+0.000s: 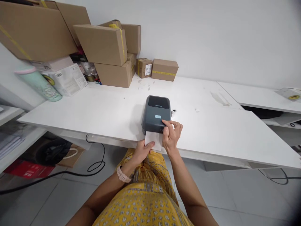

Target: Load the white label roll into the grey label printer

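Observation:
A dark grey label printer (156, 110) stands at the front edge of the white table, with a black window on its lid and a small pale panel on top. From its front a blank white label (153, 138) hangs out over the table edge. My left hand (142, 150) pinches the label's lower left side, thumb on top. On the printer's front right top, beside the pale panel, rests the index fingertip of my right hand (172, 134). Its other fingers are bent and hold nothing that I can see. A small white roll (173, 112) lies right of the printer.
Cardboard boxes (101, 45) are stacked at the back left, with two smaller cartons (165, 69) beside them. A mint tumbler (41, 83) leans by a white box (67, 80). Below the table, a black cable (70, 172) runs across the floor. Open shelves stand at both sides.

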The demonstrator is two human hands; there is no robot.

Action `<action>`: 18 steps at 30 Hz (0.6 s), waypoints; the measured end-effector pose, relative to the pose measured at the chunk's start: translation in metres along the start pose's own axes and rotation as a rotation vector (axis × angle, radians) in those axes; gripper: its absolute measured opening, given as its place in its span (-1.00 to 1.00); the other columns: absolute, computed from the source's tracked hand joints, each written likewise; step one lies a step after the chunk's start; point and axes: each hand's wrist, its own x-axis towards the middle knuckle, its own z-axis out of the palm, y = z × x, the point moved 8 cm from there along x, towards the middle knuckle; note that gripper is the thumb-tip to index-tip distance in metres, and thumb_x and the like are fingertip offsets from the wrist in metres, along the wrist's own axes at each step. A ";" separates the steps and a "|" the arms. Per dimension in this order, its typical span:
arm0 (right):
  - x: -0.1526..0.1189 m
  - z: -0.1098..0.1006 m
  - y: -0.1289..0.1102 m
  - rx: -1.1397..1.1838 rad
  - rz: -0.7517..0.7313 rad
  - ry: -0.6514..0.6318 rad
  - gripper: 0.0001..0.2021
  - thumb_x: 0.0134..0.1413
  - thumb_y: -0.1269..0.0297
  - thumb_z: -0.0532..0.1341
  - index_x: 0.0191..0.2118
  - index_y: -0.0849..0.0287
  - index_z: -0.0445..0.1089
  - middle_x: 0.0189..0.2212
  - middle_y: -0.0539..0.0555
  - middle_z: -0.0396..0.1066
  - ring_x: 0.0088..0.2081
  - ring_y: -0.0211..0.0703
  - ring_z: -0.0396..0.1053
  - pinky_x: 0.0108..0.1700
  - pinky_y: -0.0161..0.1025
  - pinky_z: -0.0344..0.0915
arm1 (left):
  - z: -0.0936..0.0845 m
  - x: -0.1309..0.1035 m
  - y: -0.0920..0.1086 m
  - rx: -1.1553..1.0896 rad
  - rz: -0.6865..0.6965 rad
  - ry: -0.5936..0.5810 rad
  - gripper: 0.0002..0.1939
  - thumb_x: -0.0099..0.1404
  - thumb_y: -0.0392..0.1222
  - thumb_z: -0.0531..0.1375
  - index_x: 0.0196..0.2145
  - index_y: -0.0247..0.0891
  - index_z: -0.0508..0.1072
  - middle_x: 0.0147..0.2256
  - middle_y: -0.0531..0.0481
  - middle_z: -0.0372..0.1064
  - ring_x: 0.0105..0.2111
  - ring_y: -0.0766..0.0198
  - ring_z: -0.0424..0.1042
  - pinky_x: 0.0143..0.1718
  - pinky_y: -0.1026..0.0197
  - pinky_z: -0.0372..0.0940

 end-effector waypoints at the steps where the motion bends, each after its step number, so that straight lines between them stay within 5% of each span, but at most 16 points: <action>1: 0.006 0.002 -0.002 -0.055 -0.011 -0.044 -0.65 0.43 0.20 0.06 0.06 0.04 0.58 -0.11 0.17 0.48 -0.04 0.05 0.37 0.04 0.08 0.28 | -0.001 0.001 -0.001 0.033 0.004 0.004 -0.53 0.10 0.21 0.39 -0.53 -0.24 0.38 -0.66 0.12 0.25 -0.62 0.36 0.21 -0.51 0.27 0.11; 8: 0.033 0.008 -0.023 -0.324 -0.191 -0.227 -0.80 0.39 0.13 0.21 -0.03 0.01 0.55 0.07 0.12 0.50 0.22 0.09 0.33 0.36 0.16 -0.02 | -0.023 -0.014 0.016 0.208 0.073 -0.023 -0.52 0.23 0.21 0.31 -0.56 -0.23 0.38 -0.66 0.12 0.21 -0.60 0.33 0.20 -0.51 0.26 0.07; 13: 0.041 0.022 -0.028 -0.299 -0.284 -0.341 -0.79 0.40 0.05 0.22 -0.15 0.04 0.49 0.03 0.12 0.58 0.30 0.13 0.32 0.43 0.22 -0.12 | -0.065 -0.018 0.068 0.230 0.306 0.279 -0.60 0.41 0.14 0.19 -0.45 -0.19 0.46 -0.55 0.08 0.32 -0.54 0.29 0.29 -0.45 0.24 0.21; 15: 0.046 0.027 -0.023 -0.248 -0.267 -0.393 -0.77 0.40 0.03 0.21 -0.20 0.05 0.47 0.02 0.11 0.60 0.32 0.13 0.32 0.45 0.24 -0.15 | -0.068 -0.013 0.087 0.263 0.423 0.347 -0.67 0.45 0.09 0.16 -0.32 -0.17 0.53 -0.40 0.01 0.46 -0.39 0.22 0.43 -0.32 0.20 0.33; 18: 0.044 0.026 -0.006 -0.137 -0.160 -0.479 -0.76 0.43 0.01 0.17 -0.12 0.03 0.48 0.13 0.10 0.55 0.39 0.15 0.25 0.46 0.31 -0.15 | -0.056 -0.001 0.102 0.354 0.556 0.311 -0.66 0.50 0.05 0.14 0.09 -0.11 0.50 0.12 -0.13 0.47 0.12 0.06 0.45 0.11 0.05 0.38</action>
